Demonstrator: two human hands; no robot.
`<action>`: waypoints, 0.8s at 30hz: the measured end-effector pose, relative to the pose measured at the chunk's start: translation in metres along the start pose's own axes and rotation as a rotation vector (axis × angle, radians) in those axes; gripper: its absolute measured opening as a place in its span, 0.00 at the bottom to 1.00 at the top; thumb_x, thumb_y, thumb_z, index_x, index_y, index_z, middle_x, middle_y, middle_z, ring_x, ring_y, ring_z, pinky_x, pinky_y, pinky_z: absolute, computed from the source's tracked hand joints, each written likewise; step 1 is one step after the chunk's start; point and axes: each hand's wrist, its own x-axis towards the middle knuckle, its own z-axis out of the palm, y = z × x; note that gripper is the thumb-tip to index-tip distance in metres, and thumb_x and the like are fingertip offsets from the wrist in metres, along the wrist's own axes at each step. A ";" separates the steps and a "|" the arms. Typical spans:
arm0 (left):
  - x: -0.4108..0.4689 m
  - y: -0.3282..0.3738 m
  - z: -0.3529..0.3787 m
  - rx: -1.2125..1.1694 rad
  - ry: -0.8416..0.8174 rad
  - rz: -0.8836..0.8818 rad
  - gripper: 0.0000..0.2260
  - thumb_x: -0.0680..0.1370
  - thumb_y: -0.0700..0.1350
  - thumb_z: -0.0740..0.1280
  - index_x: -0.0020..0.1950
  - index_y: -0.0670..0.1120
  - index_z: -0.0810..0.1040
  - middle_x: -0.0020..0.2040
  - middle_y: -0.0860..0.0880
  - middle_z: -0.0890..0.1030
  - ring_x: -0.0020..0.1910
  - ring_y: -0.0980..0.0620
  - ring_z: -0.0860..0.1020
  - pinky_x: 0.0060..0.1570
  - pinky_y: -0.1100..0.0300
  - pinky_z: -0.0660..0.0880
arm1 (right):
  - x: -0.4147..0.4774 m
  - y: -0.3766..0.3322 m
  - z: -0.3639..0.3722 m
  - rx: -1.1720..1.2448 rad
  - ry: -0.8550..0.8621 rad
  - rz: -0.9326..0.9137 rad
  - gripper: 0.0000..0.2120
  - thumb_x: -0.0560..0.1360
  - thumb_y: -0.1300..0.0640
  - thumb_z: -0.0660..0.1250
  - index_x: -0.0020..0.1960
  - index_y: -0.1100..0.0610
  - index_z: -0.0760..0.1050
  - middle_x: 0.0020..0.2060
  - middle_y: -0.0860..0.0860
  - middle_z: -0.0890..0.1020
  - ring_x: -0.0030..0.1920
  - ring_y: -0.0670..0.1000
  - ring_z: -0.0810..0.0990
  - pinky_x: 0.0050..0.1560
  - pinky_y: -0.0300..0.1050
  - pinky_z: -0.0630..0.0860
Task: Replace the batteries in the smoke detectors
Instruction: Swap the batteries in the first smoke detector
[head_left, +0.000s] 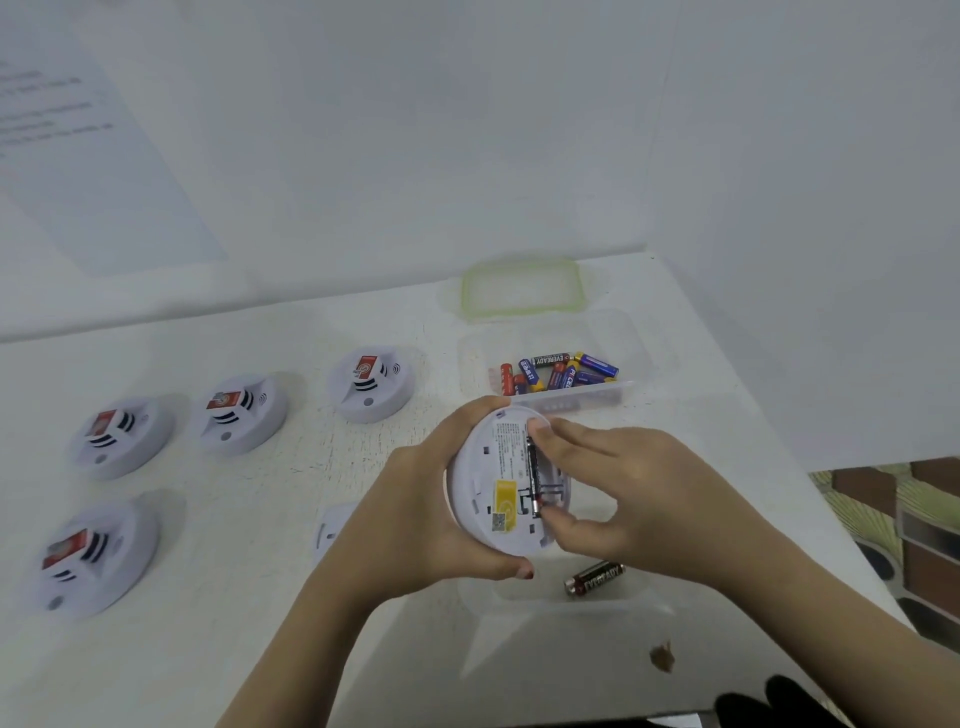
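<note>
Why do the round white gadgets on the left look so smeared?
Head view: the white round plastic smoke detectors at left are blurred and stretched near the wide-angle edge; the multicoloured cylindrical batteries in the clear plastic box read sharper; lighting is soft, shadows faint.

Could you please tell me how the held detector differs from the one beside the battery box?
The held detector shows its back, with the left hand gripping it and the right hand pinching a battery; the table detector sits face up, untouched. Both are round and white.
</note>
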 end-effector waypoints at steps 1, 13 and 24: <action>0.001 0.000 0.000 0.000 0.001 0.001 0.45 0.56 0.46 0.84 0.68 0.58 0.66 0.56 0.64 0.78 0.53 0.62 0.79 0.45 0.74 0.74 | 0.001 0.000 0.000 -0.016 0.002 -0.008 0.26 0.69 0.50 0.66 0.62 0.64 0.76 0.48 0.56 0.84 0.31 0.55 0.79 0.27 0.45 0.76; 0.005 -0.011 -0.004 -0.029 0.019 0.011 0.44 0.57 0.47 0.83 0.70 0.51 0.67 0.59 0.66 0.76 0.59 0.64 0.76 0.49 0.75 0.73 | 0.002 0.003 0.003 0.055 -0.149 0.052 0.25 0.73 0.47 0.60 0.66 0.58 0.73 0.66 0.58 0.75 0.40 0.56 0.84 0.35 0.48 0.80; 0.008 -0.018 -0.016 -0.040 0.109 0.001 0.46 0.54 0.55 0.81 0.69 0.57 0.65 0.63 0.72 0.71 0.63 0.69 0.70 0.53 0.76 0.72 | -0.010 0.008 -0.005 0.326 0.047 0.184 0.16 0.78 0.49 0.60 0.57 0.56 0.81 0.68 0.49 0.72 0.65 0.40 0.72 0.62 0.35 0.71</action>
